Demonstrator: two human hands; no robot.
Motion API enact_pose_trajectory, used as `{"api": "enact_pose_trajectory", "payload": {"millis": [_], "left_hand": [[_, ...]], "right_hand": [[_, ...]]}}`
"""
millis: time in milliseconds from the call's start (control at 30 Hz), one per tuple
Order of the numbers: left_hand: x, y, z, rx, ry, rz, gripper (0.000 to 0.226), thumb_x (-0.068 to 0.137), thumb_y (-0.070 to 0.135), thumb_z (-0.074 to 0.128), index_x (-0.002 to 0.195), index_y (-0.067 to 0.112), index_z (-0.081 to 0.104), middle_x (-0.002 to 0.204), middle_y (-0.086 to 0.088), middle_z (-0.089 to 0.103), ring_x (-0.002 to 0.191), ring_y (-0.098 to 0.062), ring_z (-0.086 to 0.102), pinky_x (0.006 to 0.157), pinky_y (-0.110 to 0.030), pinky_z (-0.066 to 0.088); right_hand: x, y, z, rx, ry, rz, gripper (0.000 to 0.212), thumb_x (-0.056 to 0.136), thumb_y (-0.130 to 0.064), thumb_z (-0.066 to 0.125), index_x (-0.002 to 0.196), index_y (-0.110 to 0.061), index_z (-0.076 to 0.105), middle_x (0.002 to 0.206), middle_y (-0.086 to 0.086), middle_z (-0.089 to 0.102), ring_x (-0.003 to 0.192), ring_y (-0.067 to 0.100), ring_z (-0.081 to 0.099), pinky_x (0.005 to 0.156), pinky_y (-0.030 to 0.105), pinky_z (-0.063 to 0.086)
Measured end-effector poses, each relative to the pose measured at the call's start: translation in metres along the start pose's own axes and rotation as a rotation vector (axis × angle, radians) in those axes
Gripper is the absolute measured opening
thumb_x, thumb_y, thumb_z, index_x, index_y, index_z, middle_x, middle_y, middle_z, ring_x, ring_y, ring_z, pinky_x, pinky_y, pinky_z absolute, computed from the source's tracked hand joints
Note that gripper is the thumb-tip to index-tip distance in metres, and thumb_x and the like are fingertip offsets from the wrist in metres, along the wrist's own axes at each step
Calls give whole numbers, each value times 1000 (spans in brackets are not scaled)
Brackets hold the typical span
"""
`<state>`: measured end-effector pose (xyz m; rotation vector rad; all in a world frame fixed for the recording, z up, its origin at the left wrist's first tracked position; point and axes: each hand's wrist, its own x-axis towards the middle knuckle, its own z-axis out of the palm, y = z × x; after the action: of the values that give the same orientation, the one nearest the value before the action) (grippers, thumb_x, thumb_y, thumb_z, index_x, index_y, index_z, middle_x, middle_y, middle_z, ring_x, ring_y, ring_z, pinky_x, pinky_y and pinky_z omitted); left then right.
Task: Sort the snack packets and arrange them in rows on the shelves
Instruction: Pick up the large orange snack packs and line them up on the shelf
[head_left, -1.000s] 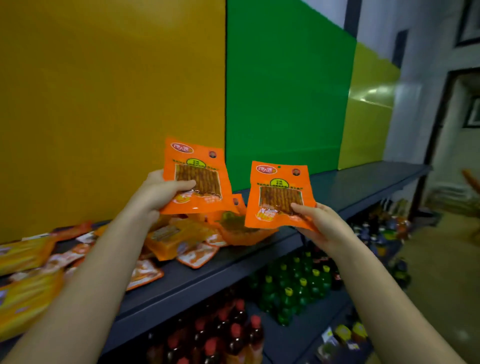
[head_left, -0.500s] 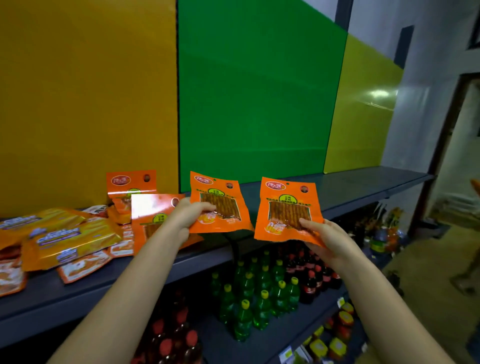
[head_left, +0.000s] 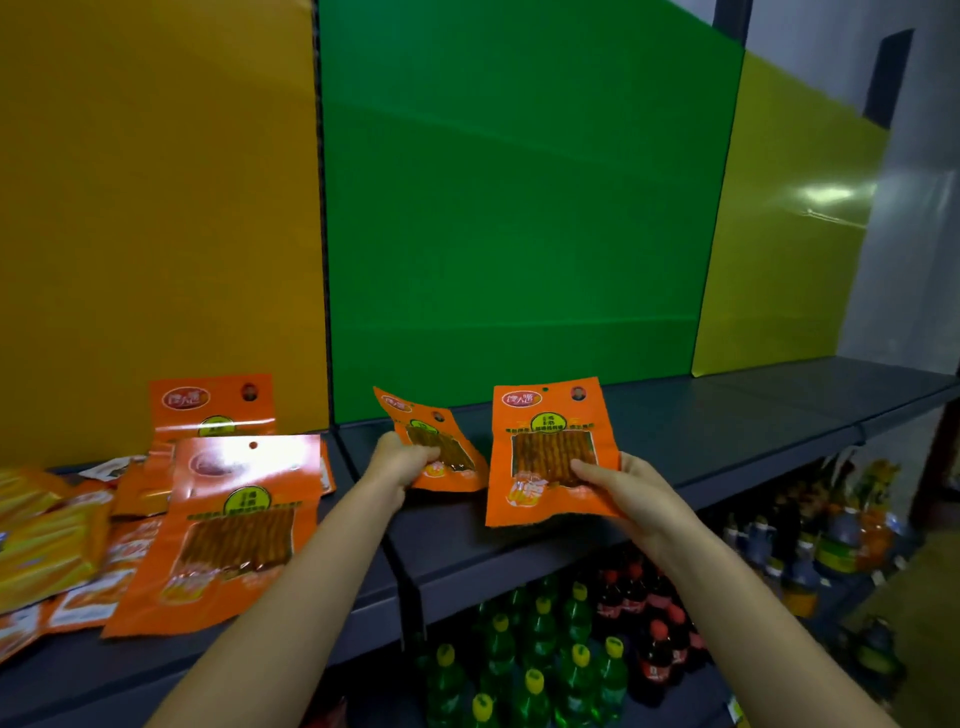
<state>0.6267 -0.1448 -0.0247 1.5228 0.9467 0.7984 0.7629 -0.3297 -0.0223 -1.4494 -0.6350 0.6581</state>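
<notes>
My left hand (head_left: 397, 462) grips an orange snack packet (head_left: 441, 447) that is tilted and low over the dark shelf (head_left: 727, 421) in front of the green panel. My right hand (head_left: 618, 488) holds a second orange packet (head_left: 550, 447) upright by its lower right corner, just right of the first. At the left, a heap of orange and yellow packets (head_left: 130, 519) lies on the shelf, with one large orange packet (head_left: 228, 530) leaning in front and another (head_left: 213, 405) standing against the orange panel.
Behind the shelf stand orange (head_left: 156, 208), green (head_left: 519, 208) and yellow-green (head_left: 789, 234) back panels. The lower shelf holds green bottles (head_left: 530, 670), dark red-capped bottles (head_left: 639, 608) and mixed bottles (head_left: 831, 535) farther right. The shelf right of my hands is bare.
Both hands have lowered the packets toward the shelf in front of the green panel. The left packet has tipped over to an angle. The view has swung right, so the heap sits farther left.
</notes>
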Motion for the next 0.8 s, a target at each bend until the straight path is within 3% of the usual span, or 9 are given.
{"api": "enact_pose_trajectory", "payload": {"millis": [133, 300, 467, 533, 633, 700, 800], "left_hand": [[30, -9, 6, 142, 124, 10, 20, 83, 9, 65, 102, 2, 64, 114, -18, 65, 102, -30, 61, 82, -30, 45], [46, -13, 10, 536, 284, -38, 48, 79, 34, 68, 115, 5, 56, 121, -17, 61, 114, -33, 55, 88, -34, 46], [44, -16, 16, 773, 321, -42, 65, 84, 54, 55, 121, 1, 48, 127, -19, 55, 121, -34, 48, 95, -37, 41], [43, -15, 13, 823, 284, -51, 60, 88, 51, 48, 119, 0, 52, 127, -21, 54, 119, -36, 49, 95, -39, 42], [36, -9, 5, 907, 278, -4, 39, 95, 27, 43, 114, -5, 54, 129, -25, 50, 118, -39, 49, 94, -42, 41], [29, -4, -2, 984, 315, 60, 29, 94, 14, 41, 114, -5, 53, 129, -24, 49, 119, -39, 48, 95, -41, 40], [17, 3, -14, 1070, 397, 155, 27, 92, 10, 44, 114, 2, 58, 124, -19, 58, 114, -36, 54, 92, -40, 45]], "right_hand": [[31, 4, 7, -16, -90, 3, 19, 87, -18, 64, 105, -14, 62, 97, 8, 71, 85, 19, 67, 77, 28, 52], [57, 8, 20, -85, -198, 16, 20, 87, -18, 63, 106, -12, 64, 97, 9, 72, 84, 19, 68, 82, 30, 54], [66, 17, 32, -174, -241, -18, 17, 88, -19, 63, 104, -14, 64, 99, 8, 72, 91, 21, 68, 85, 33, 54], [68, 18, 34, -187, -255, -25, 13, 89, -18, 61, 101, -15, 65, 99, 8, 72, 91, 22, 68, 86, 34, 53], [71, 20, 37, -207, -297, -24, 9, 91, -18, 58, 93, -17, 67, 97, 9, 73, 92, 25, 68, 92, 40, 52], [71, 24, 41, -262, -313, -49, 11, 91, -20, 58, 96, -18, 67, 99, 7, 72, 94, 25, 67, 95, 43, 50], [71, 28, 45, -454, -268, -151, 19, 90, -24, 58, 107, -16, 62, 108, 6, 68, 101, 23, 63, 96, 40, 48]]}}
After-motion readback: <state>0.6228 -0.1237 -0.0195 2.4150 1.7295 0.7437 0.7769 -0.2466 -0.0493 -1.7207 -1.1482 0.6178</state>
